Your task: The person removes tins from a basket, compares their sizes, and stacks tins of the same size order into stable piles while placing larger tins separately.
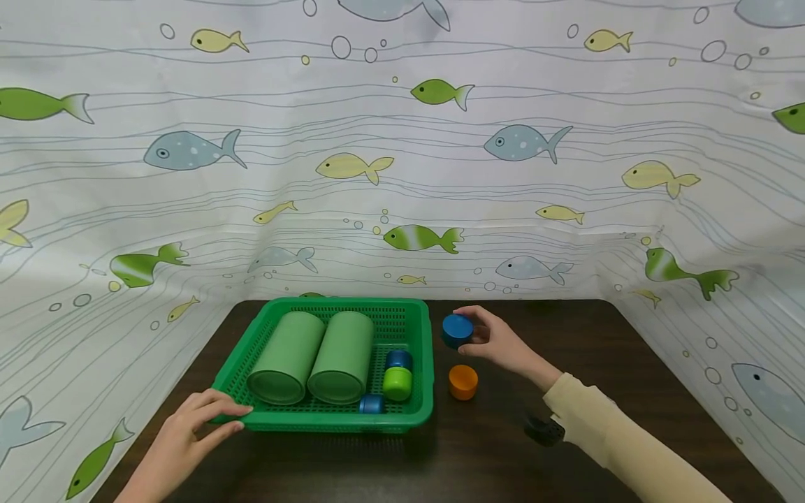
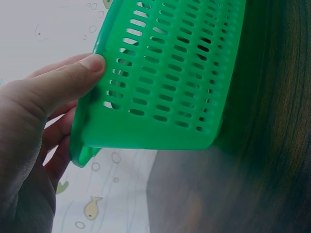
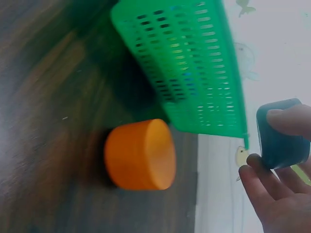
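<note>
My left hand (image 1: 193,427) grips the near left corner of a green plastic basket (image 1: 333,420). In the left wrist view its thumb (image 2: 87,68) presses the slotted wall and the fingers curl round the rim. Just past the basket's right side, my right hand (image 1: 503,344) pinches a small blue round container (image 1: 457,330) between thumb and fingers, raised off the table. An orange round container (image 1: 462,383) stands on the table below it, close to the basket.
Inside the basket lie two large pale green cylinders (image 1: 286,360), a small container with a blue top and lime-green bottom (image 1: 397,384), and a small blue one (image 1: 372,404). The dark wooden table (image 1: 503,454) is bordered by a fish-patterned sheet (image 1: 440,188).
</note>
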The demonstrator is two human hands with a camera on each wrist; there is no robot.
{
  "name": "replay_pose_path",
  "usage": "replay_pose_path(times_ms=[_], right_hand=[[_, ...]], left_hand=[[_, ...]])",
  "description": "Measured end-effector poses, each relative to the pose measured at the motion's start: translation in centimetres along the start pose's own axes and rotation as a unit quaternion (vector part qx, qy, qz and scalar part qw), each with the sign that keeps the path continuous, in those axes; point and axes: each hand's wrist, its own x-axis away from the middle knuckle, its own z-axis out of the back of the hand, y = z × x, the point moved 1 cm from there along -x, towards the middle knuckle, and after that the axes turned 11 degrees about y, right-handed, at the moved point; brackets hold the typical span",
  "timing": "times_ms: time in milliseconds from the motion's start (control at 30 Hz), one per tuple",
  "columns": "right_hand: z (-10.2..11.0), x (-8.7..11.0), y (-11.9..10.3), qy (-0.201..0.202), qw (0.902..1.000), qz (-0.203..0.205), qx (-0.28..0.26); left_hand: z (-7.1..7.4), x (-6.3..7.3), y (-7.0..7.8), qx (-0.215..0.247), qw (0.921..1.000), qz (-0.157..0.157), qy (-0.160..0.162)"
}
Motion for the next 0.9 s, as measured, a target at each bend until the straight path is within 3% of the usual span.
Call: replay_pose_path(times_ms=[267,900], right_hand=[[-0.1,1.2,1.5,-0.005,0.9997,-0.009,0.021],[-0.4,3.0,3.6,-0.034,0.9962,-0.011,0.080]], left_hand=[[0.1,-0.1,0.1,-0.006,0.9999,-0.008,0.004],[-0.1,0.0,0.1,-0.011,0.9998,0.006,0.016]])
